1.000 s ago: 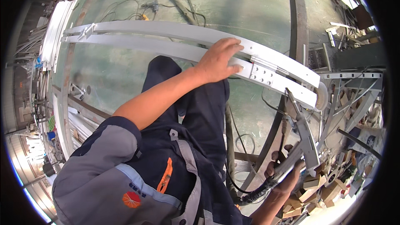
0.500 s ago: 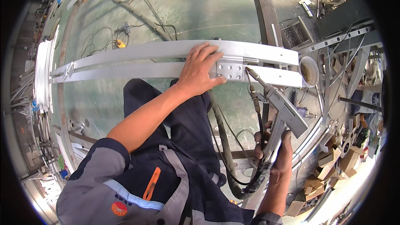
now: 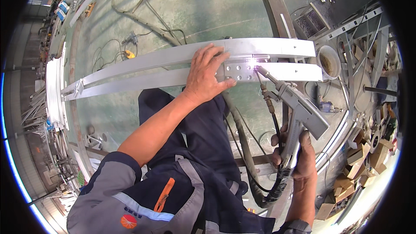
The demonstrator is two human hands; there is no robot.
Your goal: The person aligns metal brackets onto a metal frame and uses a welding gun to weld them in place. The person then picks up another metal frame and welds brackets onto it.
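My right hand (image 3: 306, 154) is wrapped round the handle of a grey welding gun (image 3: 304, 109). The gun's nozzle points up and left, with a thin wire feeder beside it. At its tip a bright violet-white arc glows at the right edge of a silver hinge plate (image 3: 236, 73) with several round holes. My left hand (image 3: 203, 76) lies spread over the plate's left end, its fingers reaching onto the far metal bar (image 3: 277, 46) and its thumb on the plate. The plate lies by the gap between that bar and the near metal bar (image 3: 143, 85).
A white bucket (image 3: 328, 63) stands at the bars' right end. Thick hoses (image 3: 239, 141) run from the gun past my legs. On the right are a purple-grey power tool (image 3: 330, 106) and cardboard boxes (image 3: 357, 164). White profiles (image 3: 55, 91) are stacked at the left.
An arc has lit at the gun's nozzle, which now meets the plate's right edge. My left hand stays in place on the plate. The whole view has shifted slightly.
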